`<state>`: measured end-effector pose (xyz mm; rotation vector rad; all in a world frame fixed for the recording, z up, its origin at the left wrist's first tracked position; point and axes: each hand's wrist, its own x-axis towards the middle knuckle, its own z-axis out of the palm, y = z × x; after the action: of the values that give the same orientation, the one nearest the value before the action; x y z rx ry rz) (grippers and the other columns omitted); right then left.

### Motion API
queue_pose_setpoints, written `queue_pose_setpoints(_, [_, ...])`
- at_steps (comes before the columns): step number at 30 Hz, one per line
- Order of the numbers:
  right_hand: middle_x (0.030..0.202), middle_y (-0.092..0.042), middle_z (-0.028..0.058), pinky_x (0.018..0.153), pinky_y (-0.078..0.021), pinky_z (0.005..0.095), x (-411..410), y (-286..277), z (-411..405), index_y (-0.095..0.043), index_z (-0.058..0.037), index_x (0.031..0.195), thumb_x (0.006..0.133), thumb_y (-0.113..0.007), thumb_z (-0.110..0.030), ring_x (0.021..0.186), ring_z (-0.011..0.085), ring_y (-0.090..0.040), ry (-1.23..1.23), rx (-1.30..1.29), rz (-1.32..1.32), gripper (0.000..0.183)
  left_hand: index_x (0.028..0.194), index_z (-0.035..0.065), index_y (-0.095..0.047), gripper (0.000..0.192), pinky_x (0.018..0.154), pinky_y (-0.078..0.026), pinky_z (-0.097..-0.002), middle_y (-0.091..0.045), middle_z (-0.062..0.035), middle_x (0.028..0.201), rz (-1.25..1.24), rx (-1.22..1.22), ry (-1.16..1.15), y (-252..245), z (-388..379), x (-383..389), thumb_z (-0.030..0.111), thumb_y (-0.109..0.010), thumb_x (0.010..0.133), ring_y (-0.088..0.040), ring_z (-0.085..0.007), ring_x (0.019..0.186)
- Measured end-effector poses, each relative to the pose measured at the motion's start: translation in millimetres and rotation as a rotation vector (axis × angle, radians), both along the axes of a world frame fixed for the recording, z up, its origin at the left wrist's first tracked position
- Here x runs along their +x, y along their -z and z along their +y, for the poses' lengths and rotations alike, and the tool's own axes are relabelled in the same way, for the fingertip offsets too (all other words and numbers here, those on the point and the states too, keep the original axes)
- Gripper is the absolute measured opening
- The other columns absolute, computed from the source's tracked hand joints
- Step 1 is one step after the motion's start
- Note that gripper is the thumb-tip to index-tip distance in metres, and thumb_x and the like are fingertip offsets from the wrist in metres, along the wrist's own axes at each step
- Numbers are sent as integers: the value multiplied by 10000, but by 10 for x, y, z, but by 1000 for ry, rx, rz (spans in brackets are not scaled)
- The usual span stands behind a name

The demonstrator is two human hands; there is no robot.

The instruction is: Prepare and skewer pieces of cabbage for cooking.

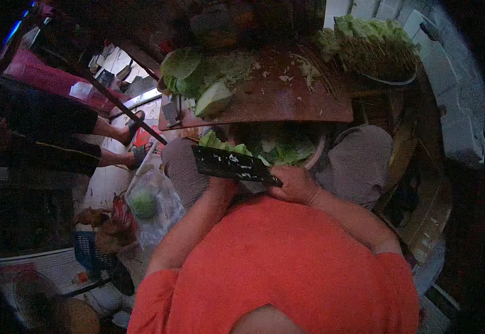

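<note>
My right hand (294,184) is closed round the handle end of a dark cleaver (232,163). Its broad blade points left across my lap, with pale vegetable scraps stuck to it. My left hand (224,186) is under the blade's lower edge, and its fingers are hidden. Just beyond the blade shows a light green leaf (221,143); whether the left hand holds it cannot be made out. Between my knees stands a round container, its pale rim (321,148) visible on the right, with green leaves (290,152) inside.
Ahead is a reddish-brown board (284,106) bearing a cut cabbage piece (214,99), large leaves (182,64) and scraps. A leafy bundle (376,46) stands back right. On the left are a clear plastic bag (163,204) with a round green vegetable (143,203), a blue basket (87,248) and another person's sandalled feet (136,155).
</note>
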<state>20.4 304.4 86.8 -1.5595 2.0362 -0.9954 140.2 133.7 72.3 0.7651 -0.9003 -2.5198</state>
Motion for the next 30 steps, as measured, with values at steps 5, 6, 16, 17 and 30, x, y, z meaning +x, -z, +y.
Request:
queue_pose_setpoints(5, [836, -581, 147, 680, -477, 405, 4, -45, -4, -545, -58, 978, 734, -619, -263, 799, 331, -591, -10, 103, 7, 328, 985, 178, -494, 210, 798, -444, -387, -545, -18, 955, -181, 50, -57, -95, 29, -31, 359, -448, 888, -535, -198, 893])
queue_pose_setpoints(6, [836, -581, 147, 680, -477, 405, 3, -26, -1, -545, -58, 978, 734, -619, -263, 799, 331, -591, -10, 103, 7, 328, 985, 166, -496, 226, 778, -448, -378, -550, -24, 938, -143, 11, -56, -113, 42, -36, 362, -474, 875, -541, -204, 877])
queue_pose_setpoints(16, [822, -605, 224, 698, -473, 443, -126, 251, 161, -582, -2, 939, 789, -573, -287, 776, 370, -600, 223, 367, -184, 322, 968, 48, -501, 458, 681, -450, -337, -509, -48, 889, -187, -197, -142, -293, -383, -12, -113, -507, 539, -543, -223, 779])
queue_pose_setpoints(17, [802, -603, 235, 695, -471, 442, -136, 259, 174, -587, 14, 908, 798, -568, -290, 773, 373, -601, 214, 339, -223, 323, 988, 43, -496, 472, 716, -462, -348, -511, -55, 923, -138, -192, -81, -329, -418, -9, -115, -508, 543, -554, -238, 823])
queue_pose_setpoints(30, [817, -610, 227, 692, -469, 436, -102, 102, 85, -582, -1, 916, 791, -589, -297, 780, 384, -596, 243, 108, -214, 321, 1104, 61, -462, 354, 786, -484, -443, -546, -97, 1039, -57, 30, 28, -275, -347, -61, 48, -502, 752, -562, -259, 949])
